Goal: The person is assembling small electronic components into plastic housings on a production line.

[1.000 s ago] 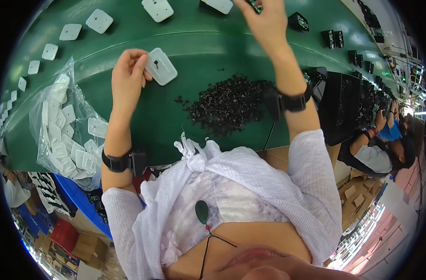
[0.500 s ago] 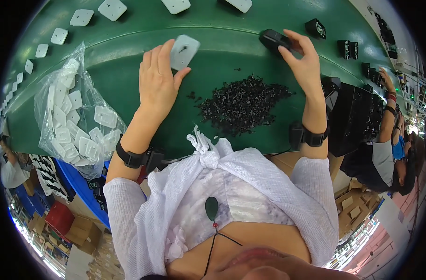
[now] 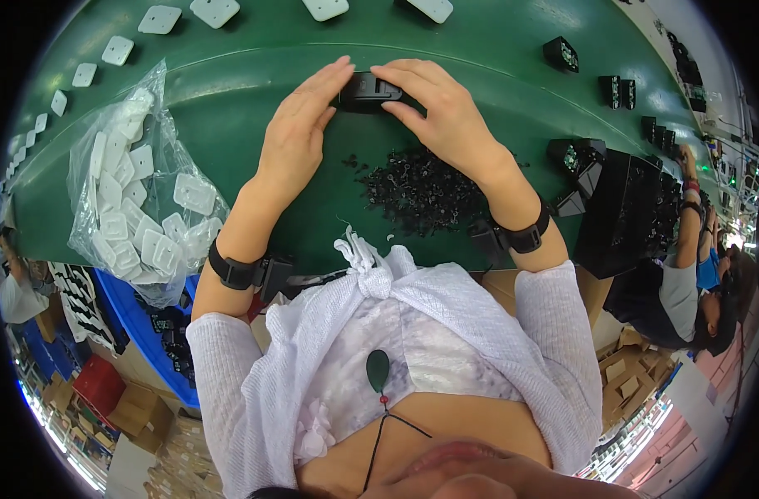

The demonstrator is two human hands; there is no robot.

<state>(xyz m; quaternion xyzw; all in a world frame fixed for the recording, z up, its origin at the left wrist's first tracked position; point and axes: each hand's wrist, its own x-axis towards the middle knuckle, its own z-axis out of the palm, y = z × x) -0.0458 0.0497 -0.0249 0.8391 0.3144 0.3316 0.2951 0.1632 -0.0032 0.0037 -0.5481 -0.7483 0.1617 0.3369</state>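
Note:
A small black plastic housing (image 3: 368, 91) sits between my hands over the green table, its hollow, slotted side toward me. My left hand (image 3: 294, 133) presses its left end with nearly straight fingers. On the right end, my right hand (image 3: 446, 112) grips it between fingers and thumb. No white plate shows in either hand; one behind or under the housing would be hidden. Just nearer to me lies a heap of small black screws (image 3: 421, 191), partly covered by my right forearm.
A clear plastic bag of white plates (image 3: 138, 200) lies at left. More white plates (image 3: 215, 10) line the far edge of the green table (image 3: 254, 91). Black housings (image 3: 561, 54) stand at right, near a black box (image 3: 616, 212). Another person's arm (image 3: 689, 195) reaches in at far right.
My right hand has brought the black housing leftward to my left hand. The white plate that was in my left hand is out of sight.

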